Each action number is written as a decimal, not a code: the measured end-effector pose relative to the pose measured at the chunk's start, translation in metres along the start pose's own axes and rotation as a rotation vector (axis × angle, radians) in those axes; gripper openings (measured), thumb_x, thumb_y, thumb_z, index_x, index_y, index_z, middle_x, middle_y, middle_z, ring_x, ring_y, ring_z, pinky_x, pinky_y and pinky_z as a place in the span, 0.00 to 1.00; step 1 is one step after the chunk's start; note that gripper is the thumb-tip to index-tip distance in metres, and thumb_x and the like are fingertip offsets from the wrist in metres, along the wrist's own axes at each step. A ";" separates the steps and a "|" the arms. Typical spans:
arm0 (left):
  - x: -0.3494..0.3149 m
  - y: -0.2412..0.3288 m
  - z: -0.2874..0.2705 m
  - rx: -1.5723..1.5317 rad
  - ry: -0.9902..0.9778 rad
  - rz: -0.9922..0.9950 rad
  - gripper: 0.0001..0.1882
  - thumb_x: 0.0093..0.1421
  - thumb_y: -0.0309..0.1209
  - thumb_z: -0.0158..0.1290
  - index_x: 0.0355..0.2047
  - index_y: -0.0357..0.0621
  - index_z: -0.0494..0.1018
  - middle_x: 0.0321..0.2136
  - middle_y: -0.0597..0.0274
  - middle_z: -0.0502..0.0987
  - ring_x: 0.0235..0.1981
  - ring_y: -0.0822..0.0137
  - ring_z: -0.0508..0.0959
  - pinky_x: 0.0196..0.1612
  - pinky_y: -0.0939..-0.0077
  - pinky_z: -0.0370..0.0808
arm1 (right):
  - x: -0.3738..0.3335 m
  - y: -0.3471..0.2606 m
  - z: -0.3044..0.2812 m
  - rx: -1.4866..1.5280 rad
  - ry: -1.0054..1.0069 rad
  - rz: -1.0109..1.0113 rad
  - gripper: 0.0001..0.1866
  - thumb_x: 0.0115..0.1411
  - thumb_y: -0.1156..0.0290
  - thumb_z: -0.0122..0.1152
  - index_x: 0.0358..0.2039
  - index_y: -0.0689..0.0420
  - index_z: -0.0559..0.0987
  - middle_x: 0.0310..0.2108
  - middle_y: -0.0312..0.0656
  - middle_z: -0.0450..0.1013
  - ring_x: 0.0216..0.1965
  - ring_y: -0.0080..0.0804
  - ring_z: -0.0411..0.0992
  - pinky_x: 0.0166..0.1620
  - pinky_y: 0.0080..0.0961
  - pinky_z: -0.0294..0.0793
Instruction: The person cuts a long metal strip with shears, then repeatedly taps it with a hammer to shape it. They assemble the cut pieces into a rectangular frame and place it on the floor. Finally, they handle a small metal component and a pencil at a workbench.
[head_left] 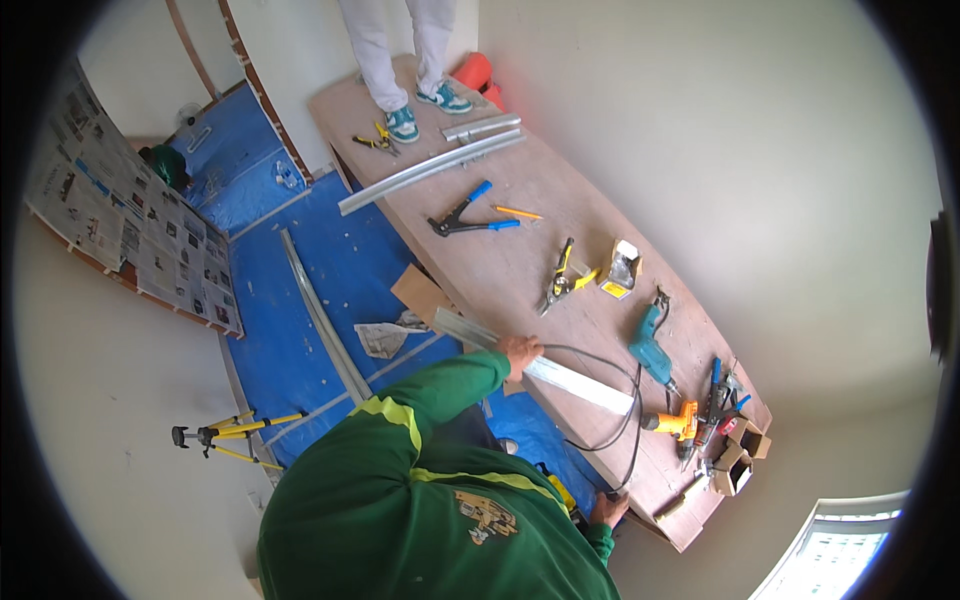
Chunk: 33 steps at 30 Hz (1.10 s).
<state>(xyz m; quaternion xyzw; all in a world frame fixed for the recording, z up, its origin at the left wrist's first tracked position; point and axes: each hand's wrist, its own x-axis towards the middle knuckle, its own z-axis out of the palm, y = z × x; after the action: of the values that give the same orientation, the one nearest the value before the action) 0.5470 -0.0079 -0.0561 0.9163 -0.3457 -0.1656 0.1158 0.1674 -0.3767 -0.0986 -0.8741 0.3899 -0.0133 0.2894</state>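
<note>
My left hand [520, 355] is closed around a long silver metal channel [590, 386] that lies slantwise across the near edge of the workbench [580, 320]. One end of the channel sticks out past the edge. Down at the bench's near right edge, my right hand [607, 510] has its fingers closed at the end of a black cable [637, 430]. The cable loops over the channel and the bench edge; part of that grip is hidden. A teal corded drill [650, 345] and an orange power tool [675, 422] lie beyond the channel.
Snips [566, 278], a small box [622, 268], a blue-handled riveter [470, 212] and more channels [430, 172] lie on the bench. Another person's shoes [402, 124] stand at its far end. Blue sheeting [340, 250] covers the floor, with a yellow tripod [235, 430] at left.
</note>
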 end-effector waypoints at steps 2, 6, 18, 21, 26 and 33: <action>-0.015 0.014 -0.004 -0.054 0.074 0.043 0.37 0.43 0.31 0.69 0.56 0.47 0.71 0.52 0.53 0.72 0.55 0.50 0.77 0.54 0.49 0.75 | -0.016 0.013 0.004 0.130 0.012 0.091 0.46 0.57 0.63 0.70 0.70 0.72 0.60 0.63 0.64 0.66 0.61 0.57 0.70 0.64 0.45 0.72; -0.042 0.032 -0.006 -0.144 0.174 0.122 0.31 0.44 0.29 0.64 0.52 0.46 0.72 0.48 0.52 0.74 0.51 0.49 0.79 0.48 0.50 0.77 | -0.031 0.011 0.014 0.614 -0.099 0.328 0.44 0.59 0.61 0.73 0.68 0.67 0.63 0.53 0.54 0.74 0.45 0.48 0.80 0.40 0.43 0.83; -0.100 -0.026 0.036 -0.486 -0.179 0.258 0.46 0.41 0.42 0.73 0.61 0.44 0.68 0.56 0.49 0.76 0.56 0.45 0.77 0.57 0.51 0.75 | 0.007 -0.222 0.020 1.284 -0.282 0.382 0.32 0.71 0.52 0.58 0.69 0.57 0.69 0.65 0.42 0.70 0.63 0.45 0.69 0.64 0.43 0.71; -0.116 -0.057 0.045 -0.621 -0.363 0.336 0.42 0.46 0.40 0.74 0.59 0.41 0.68 0.51 0.44 0.76 0.54 0.45 0.77 0.56 0.54 0.74 | -0.006 -0.240 0.028 1.310 -0.411 0.467 0.25 0.71 0.54 0.60 0.64 0.49 0.73 0.56 0.41 0.75 0.57 0.41 0.73 0.60 0.46 0.74; -0.158 -0.115 0.044 -0.531 -0.262 0.128 0.34 0.45 0.34 0.71 0.53 0.44 0.72 0.43 0.48 0.79 0.47 0.44 0.80 0.51 0.51 0.76 | -0.087 -0.207 0.035 1.034 -0.476 0.525 0.29 0.70 0.52 0.63 0.64 0.56 0.71 0.55 0.47 0.76 0.54 0.43 0.78 0.51 0.46 0.79; -0.192 -0.190 0.033 -0.381 -0.476 0.058 0.35 0.46 0.31 0.72 0.55 0.46 0.71 0.46 0.50 0.80 0.51 0.47 0.80 0.54 0.53 0.76 | -0.314 -0.033 0.112 0.943 -0.062 1.123 0.26 0.66 0.51 0.66 0.55 0.57 0.80 0.44 0.43 0.82 0.43 0.43 0.83 0.44 0.44 0.80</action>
<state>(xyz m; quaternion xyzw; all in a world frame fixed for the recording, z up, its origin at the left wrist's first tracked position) 0.5121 0.2571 -0.1056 0.8033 -0.3518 -0.4342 0.2060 -0.0007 -0.0871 -0.1110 -0.3251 0.7234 -0.0045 0.6091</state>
